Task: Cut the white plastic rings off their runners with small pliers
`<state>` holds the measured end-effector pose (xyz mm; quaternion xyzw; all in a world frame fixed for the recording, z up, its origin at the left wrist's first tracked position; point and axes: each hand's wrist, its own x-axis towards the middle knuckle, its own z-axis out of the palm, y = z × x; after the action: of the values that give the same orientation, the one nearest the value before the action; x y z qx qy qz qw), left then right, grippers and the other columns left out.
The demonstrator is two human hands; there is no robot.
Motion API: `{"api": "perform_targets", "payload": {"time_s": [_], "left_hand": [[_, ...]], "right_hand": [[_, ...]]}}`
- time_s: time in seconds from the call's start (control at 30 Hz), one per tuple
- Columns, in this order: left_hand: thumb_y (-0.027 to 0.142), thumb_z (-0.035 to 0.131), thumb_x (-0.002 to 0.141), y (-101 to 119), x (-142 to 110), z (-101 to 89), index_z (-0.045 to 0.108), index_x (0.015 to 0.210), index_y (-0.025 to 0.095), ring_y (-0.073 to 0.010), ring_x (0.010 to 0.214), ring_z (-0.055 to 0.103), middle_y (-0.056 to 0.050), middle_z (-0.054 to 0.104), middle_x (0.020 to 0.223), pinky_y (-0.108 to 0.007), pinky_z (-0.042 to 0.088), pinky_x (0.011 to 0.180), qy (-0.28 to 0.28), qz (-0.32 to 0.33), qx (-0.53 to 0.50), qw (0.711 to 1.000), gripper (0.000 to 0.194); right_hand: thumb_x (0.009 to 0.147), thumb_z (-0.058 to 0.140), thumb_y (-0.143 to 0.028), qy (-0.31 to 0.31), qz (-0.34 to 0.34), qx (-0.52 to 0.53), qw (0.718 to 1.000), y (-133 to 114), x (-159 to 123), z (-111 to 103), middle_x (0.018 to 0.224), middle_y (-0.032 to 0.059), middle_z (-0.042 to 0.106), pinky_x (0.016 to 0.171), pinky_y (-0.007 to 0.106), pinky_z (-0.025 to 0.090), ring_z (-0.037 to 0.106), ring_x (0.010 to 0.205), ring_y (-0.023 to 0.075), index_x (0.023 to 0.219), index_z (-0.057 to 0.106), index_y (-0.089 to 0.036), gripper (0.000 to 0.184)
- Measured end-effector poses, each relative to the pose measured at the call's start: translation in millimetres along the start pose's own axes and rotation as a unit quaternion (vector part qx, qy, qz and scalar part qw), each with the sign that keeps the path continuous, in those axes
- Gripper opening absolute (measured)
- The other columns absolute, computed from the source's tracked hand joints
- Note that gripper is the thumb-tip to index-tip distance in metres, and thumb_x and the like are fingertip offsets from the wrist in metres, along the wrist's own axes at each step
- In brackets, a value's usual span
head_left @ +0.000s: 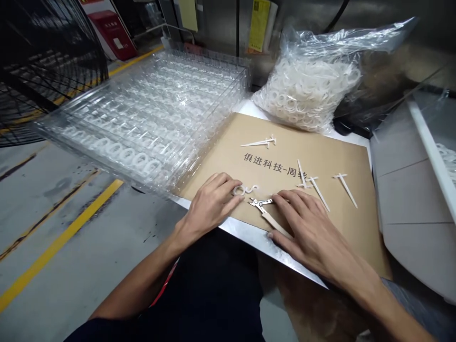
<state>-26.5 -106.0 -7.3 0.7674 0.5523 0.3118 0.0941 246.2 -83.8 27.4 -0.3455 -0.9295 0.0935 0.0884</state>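
Note:
My left hand (210, 205) pinches a small white plastic ring piece (239, 190) with a thin curled tail against the brown cardboard sheet (342, 228). My right hand (306, 228) lies just to its right, with its fingers over a pair of small metal-jawed cutters (260, 204). Their pale handle (276, 223) runs under my palm, and the jaws point toward the ring piece. Several thin white plastic T-shaped runners (318, 192) lie loose on the sheet, beyond and to the right of my right hand.
A stack of clear plastic trays (142, 109) holding rows of white rings stands to the left of the sheet. Behind it, a clear bag of white rings (306, 90) sits on the steel table (249, 236). A grey bin (409, 190) stands right; a fan guard (35, 71) stands left.

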Motion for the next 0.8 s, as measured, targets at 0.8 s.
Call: {"api": "perform_targets", "payload": {"time_s": [0.8], "left_hand": [[0.026, 0.078, 0.094, 23, 10, 13.9, 0.074, 0.119, 0.018, -0.0129, 0.079, 0.066, -0.007, 0.074, 0.098, -0.027, 0.057, 0.07, 0.141, -0.011, -0.185, 0.972, 0.027]], "right_hand": [[0.106, 0.05, -0.039, -0.039, 0.165, 0.434, 0.885, -18, 0, -16, 0.109, 0.0094, 0.072, 0.078, 0.037, 0.058, 0.069, 0.096, 0.0249, 0.128, 0.065, -0.021, 0.032]]}}
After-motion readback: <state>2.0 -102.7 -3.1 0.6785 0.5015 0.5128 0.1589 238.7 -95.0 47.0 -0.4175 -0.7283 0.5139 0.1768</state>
